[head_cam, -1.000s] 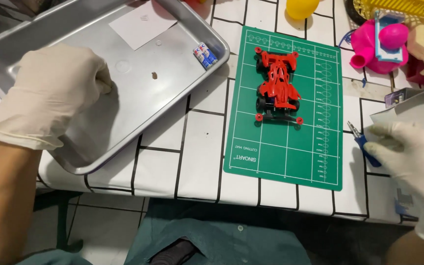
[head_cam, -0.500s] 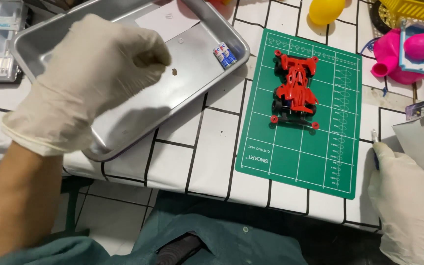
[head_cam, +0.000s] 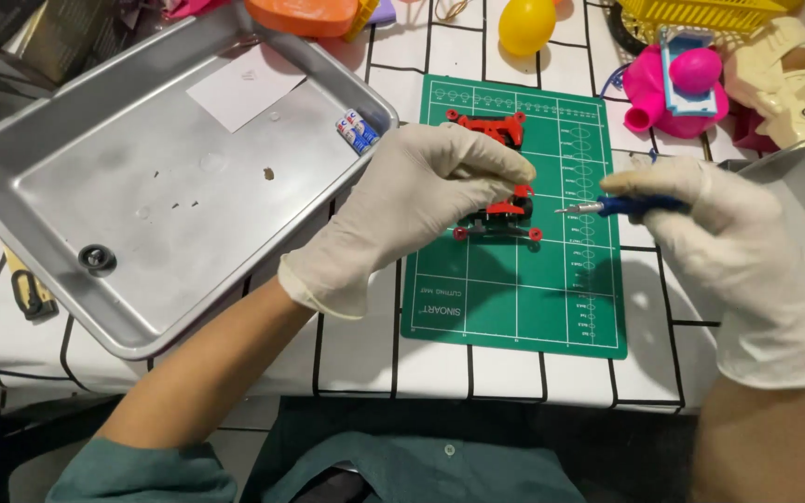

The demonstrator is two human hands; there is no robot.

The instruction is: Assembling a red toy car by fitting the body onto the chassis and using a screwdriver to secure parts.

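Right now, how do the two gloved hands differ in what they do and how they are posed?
The left hand lies palm-down over the red toy car on the green cutting mat, gripping it from above; the right hand touches no car and pinches a blue-handled screwdriver. The left hand reaches in from the tray side; the right hand comes from the opposite side, its tool tip aimed at the car. Both wear white gloves.

Bright, even light falls from overhead, so the white gridded surface (head_cam: 365, 345) and the green cutting mat (head_cam: 514, 298) read clearly. The metal tray (head_cam: 142, 307) left of the mat shows a soft, dull sheen without harsh glare. Short, soft shadows lie on the mat under both gloved hands. Focus is sharp around the mat; below the surface's near edge the scene turns dim.
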